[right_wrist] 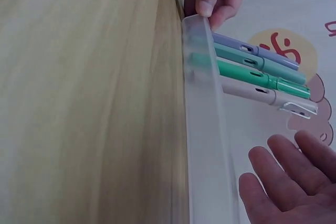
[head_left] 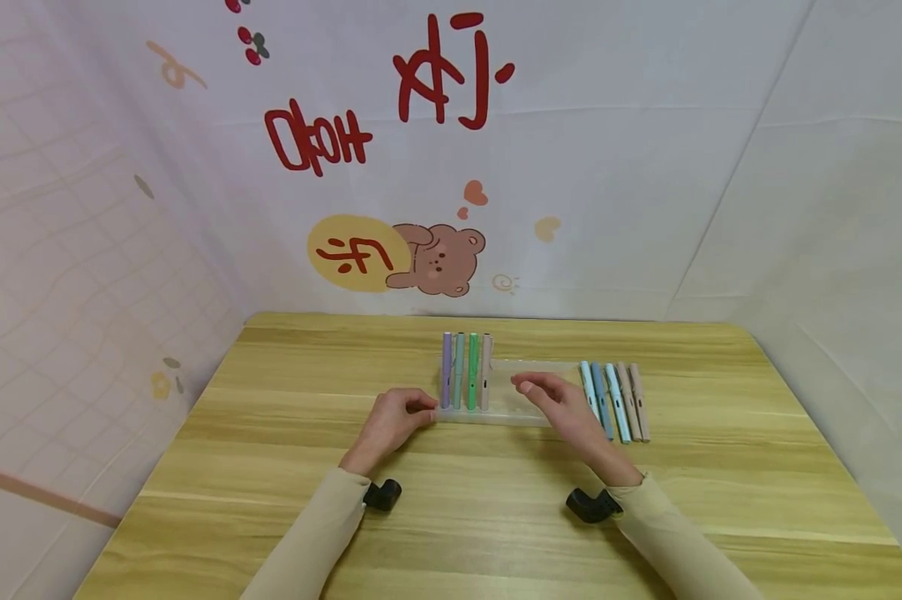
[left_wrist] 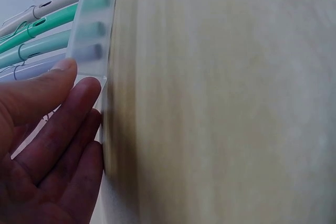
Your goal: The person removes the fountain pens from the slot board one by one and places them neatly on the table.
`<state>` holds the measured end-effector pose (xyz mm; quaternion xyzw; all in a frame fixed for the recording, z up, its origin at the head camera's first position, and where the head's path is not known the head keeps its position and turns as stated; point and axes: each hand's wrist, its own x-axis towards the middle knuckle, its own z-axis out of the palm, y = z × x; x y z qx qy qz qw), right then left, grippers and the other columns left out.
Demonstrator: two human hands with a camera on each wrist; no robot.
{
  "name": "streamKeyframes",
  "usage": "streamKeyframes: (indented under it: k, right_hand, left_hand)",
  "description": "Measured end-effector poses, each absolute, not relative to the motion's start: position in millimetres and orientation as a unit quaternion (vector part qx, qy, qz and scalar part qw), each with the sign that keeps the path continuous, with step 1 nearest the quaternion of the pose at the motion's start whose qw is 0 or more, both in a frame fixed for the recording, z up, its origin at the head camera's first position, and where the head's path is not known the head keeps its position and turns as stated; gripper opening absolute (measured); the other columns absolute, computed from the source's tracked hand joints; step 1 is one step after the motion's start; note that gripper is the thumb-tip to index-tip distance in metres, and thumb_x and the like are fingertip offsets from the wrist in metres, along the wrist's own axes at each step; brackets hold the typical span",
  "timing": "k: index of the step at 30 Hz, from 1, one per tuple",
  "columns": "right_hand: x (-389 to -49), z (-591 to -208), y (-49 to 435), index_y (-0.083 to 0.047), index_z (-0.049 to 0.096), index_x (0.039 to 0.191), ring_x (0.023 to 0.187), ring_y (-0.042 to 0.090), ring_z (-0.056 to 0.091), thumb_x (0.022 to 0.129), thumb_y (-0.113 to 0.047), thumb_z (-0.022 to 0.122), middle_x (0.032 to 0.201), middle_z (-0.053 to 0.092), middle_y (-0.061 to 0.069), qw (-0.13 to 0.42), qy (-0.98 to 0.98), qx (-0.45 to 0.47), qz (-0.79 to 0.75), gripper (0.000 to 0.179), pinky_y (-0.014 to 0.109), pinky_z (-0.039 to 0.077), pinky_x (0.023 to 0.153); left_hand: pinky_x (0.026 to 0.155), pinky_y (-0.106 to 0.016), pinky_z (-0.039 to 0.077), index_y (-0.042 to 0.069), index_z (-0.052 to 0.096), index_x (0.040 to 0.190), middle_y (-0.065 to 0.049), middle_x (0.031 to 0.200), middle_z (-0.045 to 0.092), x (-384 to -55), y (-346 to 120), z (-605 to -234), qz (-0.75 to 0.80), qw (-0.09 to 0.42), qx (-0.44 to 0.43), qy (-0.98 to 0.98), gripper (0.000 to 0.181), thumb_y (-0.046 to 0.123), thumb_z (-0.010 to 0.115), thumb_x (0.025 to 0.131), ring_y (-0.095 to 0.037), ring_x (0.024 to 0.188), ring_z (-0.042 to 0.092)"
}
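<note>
A: Which step?
B: Mid-load, I'd guess: four upright pens (head_left: 473, 371) stand in a row toward the L end of the see-through tray (head_left: 514, 418), on the desk (head_left: 466, 525).
A: Hands?
B: L hand (head_left: 387, 427) pinches the tray's L end, thumb vs. fingers. R hand (head_left: 567, 410) hovers over the tray, fingers loosely spread, holding nothing.
A: Next move?
B: Prob. calls for R hand to pinch one of the five lying pens (head_left: 618, 402), just R of the tray's pen row, & stand it by the pale one, L steadying.
A: Materials?
B: Tray: frosty plastic, long, straight-edged. Pens: slim smooth tubes, some w/ clips; purple, teal, green, pale upright, blues & browns lying. Desk: wood-grain. Wall cloth (head_left: 608, 167) behind: lightly creased, printed bear (head_left: 447, 260).
</note>
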<state>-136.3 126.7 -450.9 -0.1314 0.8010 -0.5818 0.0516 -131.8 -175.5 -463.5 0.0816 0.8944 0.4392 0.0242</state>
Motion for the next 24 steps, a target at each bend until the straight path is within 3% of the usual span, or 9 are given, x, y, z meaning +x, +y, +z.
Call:
streamKeyframes:
  k: [10,16,24]
  right_hand:
    - [-143,-455,102,0.000,0.055,0.146,0.136,0.034,0.053,0.108,-0.029,0.057,0.146,0.058,0.018,0.063,0.799,-0.136,-0.582,0.047,0.054,0.040,0.113]
    - [-144,-456,91,0.002,0.053,0.146,0.135,0.035,0.055,0.108,-0.031,0.058,0.145,0.059,0.019,0.072,0.804,-0.128,-0.576,0.051,0.051,0.042,0.113]
    - [-146,-455,83,0.007,0.053,0.144,0.130,0.036,0.058,0.107,-0.019,0.057,0.139,0.062,0.023,0.070,0.811,-0.132,-0.566,0.045,0.049,0.046,0.109]
  left_hand:
    - [0.089,-0.042,0.055,0.012,0.081,0.097,0.002,0.099,0.076,-132,-175,-462,0.439,0.022,0.080,0.895,0.006,0.009,0.079,0.092,-0.016,0.094,0.069]
    - [0.089,-0.042,0.055,0.013,0.081,0.097,0.002,0.099,0.076,-131,-175,-462,0.436,0.018,0.083,0.896,0.006,0.010,0.079,0.092,-0.017,0.095,0.069]
    - [0.090,-0.043,0.055,0.012,0.081,0.097,0.002,0.099,0.076,-131,-174,-462,0.434,0.021,0.080,0.897,0.006,0.009,0.079,0.092,-0.017,0.096,0.069]
